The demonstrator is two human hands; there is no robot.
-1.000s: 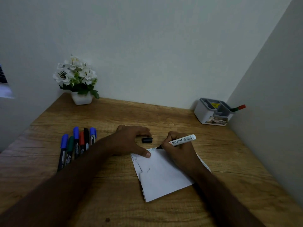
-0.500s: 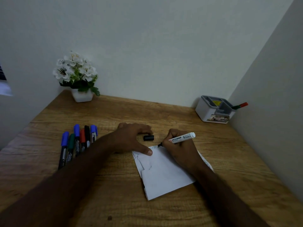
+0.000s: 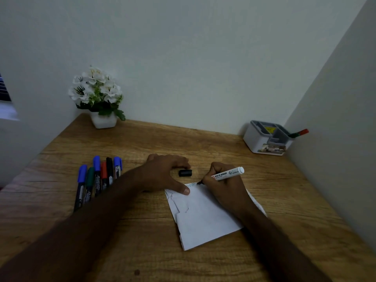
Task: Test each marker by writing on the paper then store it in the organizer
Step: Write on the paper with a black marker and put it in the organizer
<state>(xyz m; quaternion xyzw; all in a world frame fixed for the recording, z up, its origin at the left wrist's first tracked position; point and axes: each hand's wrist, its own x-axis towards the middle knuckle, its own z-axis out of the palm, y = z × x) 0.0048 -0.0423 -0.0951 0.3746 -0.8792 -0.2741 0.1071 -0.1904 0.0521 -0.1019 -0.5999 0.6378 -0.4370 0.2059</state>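
A folded white paper (image 3: 203, 218) lies on the wooden table (image 3: 284, 192). My right hand (image 3: 224, 188) grips a white whiteboard marker (image 3: 227, 174), its black tip touching the paper's top edge beside faint scribbles. My left hand (image 3: 164, 174) lies flat, its thumb pressing the paper's top left corner. The marker's black cap (image 3: 185, 173) lies on the table between my hands. Several capped markers (image 3: 97, 180), blue, green, red and black, lie in a row to the left. A white and grey organizer (image 3: 266, 139) stands at the back right with one red-capped marker (image 3: 299, 132) in it.
A white pot of white flowers (image 3: 97, 98) stands in the back left corner. Walls close in the table at the back and on the right. A window edge shows at the far left.
The marker tip has stayed at the paper's top edge with small writing strokes. The view has shifted slightly. My left hand keeps its hold on the paper.
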